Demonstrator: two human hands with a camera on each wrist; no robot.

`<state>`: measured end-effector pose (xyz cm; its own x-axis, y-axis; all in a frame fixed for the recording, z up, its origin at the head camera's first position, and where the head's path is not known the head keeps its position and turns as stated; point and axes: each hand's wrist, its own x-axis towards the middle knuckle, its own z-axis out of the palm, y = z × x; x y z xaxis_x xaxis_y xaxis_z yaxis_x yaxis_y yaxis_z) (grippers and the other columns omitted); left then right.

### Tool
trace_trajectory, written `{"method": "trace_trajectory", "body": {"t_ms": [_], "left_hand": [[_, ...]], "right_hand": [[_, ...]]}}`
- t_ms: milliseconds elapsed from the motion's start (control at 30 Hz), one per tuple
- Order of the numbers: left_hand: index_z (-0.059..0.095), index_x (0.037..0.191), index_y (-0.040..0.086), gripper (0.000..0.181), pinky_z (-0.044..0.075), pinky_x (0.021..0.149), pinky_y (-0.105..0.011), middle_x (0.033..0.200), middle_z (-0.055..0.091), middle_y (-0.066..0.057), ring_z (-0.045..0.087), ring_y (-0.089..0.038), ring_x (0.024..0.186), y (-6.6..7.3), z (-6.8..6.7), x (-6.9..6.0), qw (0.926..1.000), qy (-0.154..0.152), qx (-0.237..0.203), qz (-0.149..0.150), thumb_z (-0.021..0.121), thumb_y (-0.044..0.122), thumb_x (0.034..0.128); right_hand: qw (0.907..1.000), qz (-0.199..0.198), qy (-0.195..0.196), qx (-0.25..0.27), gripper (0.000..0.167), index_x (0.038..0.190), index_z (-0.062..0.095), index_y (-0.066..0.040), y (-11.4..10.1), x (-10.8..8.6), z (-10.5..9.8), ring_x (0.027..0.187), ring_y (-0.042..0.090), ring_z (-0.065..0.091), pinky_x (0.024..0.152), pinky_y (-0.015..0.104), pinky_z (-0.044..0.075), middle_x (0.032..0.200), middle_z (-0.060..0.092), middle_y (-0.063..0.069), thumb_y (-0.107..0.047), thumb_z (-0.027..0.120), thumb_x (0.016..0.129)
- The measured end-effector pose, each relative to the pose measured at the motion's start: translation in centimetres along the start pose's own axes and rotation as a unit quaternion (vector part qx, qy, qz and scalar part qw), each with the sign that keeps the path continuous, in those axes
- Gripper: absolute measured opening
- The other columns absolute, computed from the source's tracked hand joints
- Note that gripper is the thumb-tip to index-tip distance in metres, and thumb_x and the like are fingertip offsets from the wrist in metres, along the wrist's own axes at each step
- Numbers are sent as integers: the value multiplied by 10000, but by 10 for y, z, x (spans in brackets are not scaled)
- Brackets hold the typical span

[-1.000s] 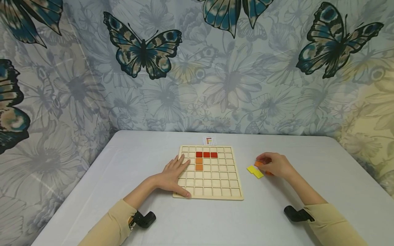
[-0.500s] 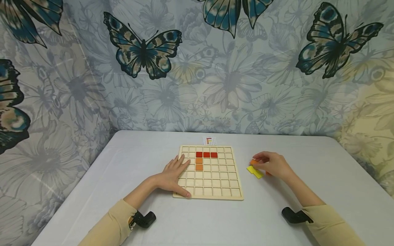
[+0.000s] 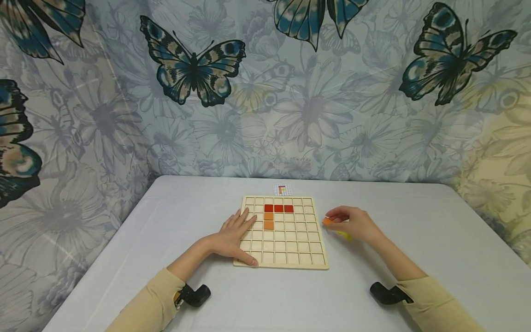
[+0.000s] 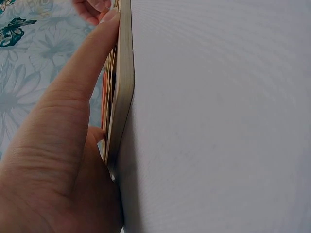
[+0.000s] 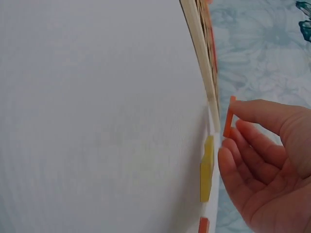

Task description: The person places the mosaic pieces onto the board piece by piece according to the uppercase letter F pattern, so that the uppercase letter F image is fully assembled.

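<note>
A wooden grid board (image 3: 292, 248) lies on the white table. In its upper part are a row of three red tiles (image 3: 279, 208) and two orange tiles (image 3: 268, 220) below the leftmost one. My left hand (image 3: 230, 239) rests spread over the board's left side, thumb on the front left corner. Just off the board's right edge, my right hand (image 3: 351, 224) pinches an orange tile (image 5: 229, 117) between thumb and fingers, above the table. Yellow tiles (image 5: 206, 172) lie beneath that hand, partly hidden by it in the head view.
A small printed card (image 3: 282, 190) with a coloured grid pattern lies behind the board. One more reddish-orange tile (image 5: 204, 225) is on the table near the yellow ones. Butterfly-patterned cloth (image 3: 265, 115) stands behind the table.
My right hand has moved left with the orange tile, from beyond the yellow tiles to near the board's right edge. The left hand and the board have stayed in place.
</note>
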<state>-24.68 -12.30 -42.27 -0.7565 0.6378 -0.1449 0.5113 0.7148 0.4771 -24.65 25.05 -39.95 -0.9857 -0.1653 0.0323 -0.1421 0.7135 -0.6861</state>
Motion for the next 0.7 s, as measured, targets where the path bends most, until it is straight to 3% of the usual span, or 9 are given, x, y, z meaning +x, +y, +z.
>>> {"method": "trace_trajectory", "body": {"t_ms": [267, 700], "left_hand": [[77, 1581, 119, 1230, -34, 1159, -530, 1613, -129, -156, -168, -326, 1461, 1, 0, 0, 9999, -40, 29, -100, 785, 611, 703], [80, 1580, 115, 1237, -26, 1158, -539, 1613, -126, -154, -161, -331, 1461, 1, 0, 0, 10000, -17, -22, -87, 792, 608, 696]], "right_hand": [[9997, -9, -127, 220, 342, 1081, 723, -85, -10, 0, 10, 855, 168, 594, 652, 294, 474, 887, 676, 2, -281, 797, 810], [9979, -319, -405, 386, 330, 1082, 719, -92, -25, 2, 25, 882, 153, 601, 731, 308, 479, 897, 673, -23, -245, 807, 803]]}}
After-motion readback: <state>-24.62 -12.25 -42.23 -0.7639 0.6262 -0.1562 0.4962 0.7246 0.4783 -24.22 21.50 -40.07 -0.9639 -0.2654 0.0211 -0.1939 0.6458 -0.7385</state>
